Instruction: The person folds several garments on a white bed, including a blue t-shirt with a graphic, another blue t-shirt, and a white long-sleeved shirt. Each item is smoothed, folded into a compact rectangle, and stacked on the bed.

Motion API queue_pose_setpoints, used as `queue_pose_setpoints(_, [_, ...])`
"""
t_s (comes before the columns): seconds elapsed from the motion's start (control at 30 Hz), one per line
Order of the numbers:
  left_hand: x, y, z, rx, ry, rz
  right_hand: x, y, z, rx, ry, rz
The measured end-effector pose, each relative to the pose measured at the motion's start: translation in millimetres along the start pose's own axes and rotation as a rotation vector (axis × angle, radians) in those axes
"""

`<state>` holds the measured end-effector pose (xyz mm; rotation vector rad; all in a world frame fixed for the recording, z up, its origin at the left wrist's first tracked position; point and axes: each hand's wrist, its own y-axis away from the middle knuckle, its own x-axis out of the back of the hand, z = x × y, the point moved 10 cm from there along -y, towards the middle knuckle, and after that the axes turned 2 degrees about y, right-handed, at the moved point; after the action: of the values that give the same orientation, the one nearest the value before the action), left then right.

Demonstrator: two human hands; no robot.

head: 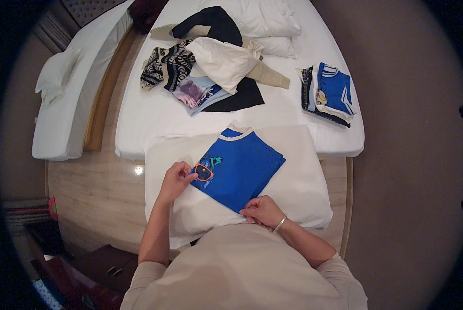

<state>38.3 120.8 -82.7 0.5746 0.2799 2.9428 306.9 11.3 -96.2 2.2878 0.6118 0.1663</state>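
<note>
A blue T-shirt (241, 166) with a white neckband and a print with orange-rimmed glasses lies folded on a white-covered surface (305, 174) in front of me. My left hand (178, 179) pinches its left corner between thumb and fingers. At the corner nearest my body, my right hand (263, 210), with a bangle on the wrist, grips the hem. Beyond the shirt, a loose heap of clothes holds a white garment (223, 60), a black-and-cream patterned garment (173, 66) and a black garment (239, 97). A stack of folded clothes with blue shorts (336, 87) on top sits at the right.
The clothes lie on a large bed (138, 128) with white pillows (268, 19) at its far end. Another bed (57, 131) with a pillow (57, 71) stands at the left. Dark wooden furniture (107, 267) is at the lower left, and a brown wall or floor area runs along the right.
</note>
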Motion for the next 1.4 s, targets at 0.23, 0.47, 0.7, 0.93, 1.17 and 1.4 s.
queue_pose_setpoints(0.23, [-1.3,2.8,-17.2,0.202,0.046,-0.015,9.4,13.7,-14.6,0.046,0.178,-0.009])
queue_pose_setpoints(0.47, [-11.9,18.2,106.1,-0.433,-0.411,0.311,72.8,66.5,-130.4,0.726,0.604,0.809])
queue_pose_setpoints(0.7, [-138.0,60.6,131.4,-0.663,-0.488,-0.534,87.5,18.9,-98.8,0.379,1.049,0.78])
queue_pose_setpoints(0.93, [-106.2,40.3,110.1,-0.405,0.015,-0.662,111.9,17.0,-86.1,0.521,0.838,0.85])
queue_pose_setpoints(1.17, [-19.7,-5.0,52.9,-0.049,-0.472,0.212,145.9,5.3,-78.2,0.233,0.588,1.002])
queue_pose_setpoints(1.4, [-39.3,22.4,8.3,0.305,0.059,-0.228,149.7,-10.9,-62.0,0.363,0.206,0.907])
